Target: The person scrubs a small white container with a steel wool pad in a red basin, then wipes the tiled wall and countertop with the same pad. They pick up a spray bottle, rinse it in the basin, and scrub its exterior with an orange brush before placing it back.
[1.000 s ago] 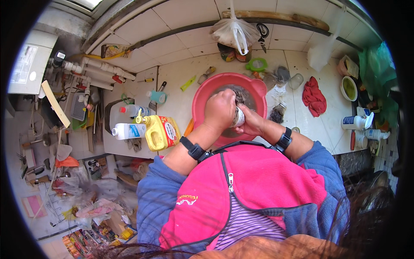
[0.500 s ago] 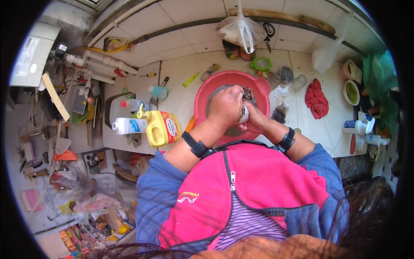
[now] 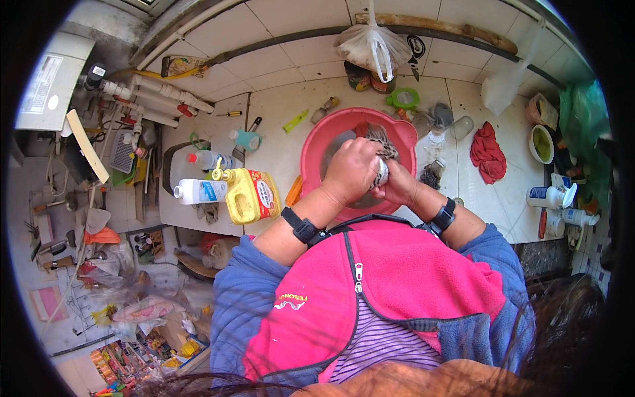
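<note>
Over a pink plastic basin [image 3: 309, 155], my two hands are closed together around a bunched, wet-looking cloth [image 3: 382, 140] with a grey-and-dark pattern. My left hand [image 3: 354, 169] grips it from the left, fingers curled over. On the other side, my right hand [image 3: 399, 184] wraps its lower part, where a pale patterned fold shows between the hands. One end of the cloth sticks out beyond my fingers toward the basin's far side. Greyish water seems to lie in the basin, mostly hidden by my hands.
Left of the basin stand a yellow jug [image 3: 253, 197], a white bottle [image 3: 200, 191] and a clear bottle [image 3: 215, 161]. To the right lie a red cloth [image 3: 487, 153] and glass jars [image 3: 462, 126]. A white bag [image 3: 372, 47] hangs above the counter's back.
My hands have shifted slightly and turned on the cloth. More of its patterned end now sticks up past my fingers. The surroundings look the same.
</note>
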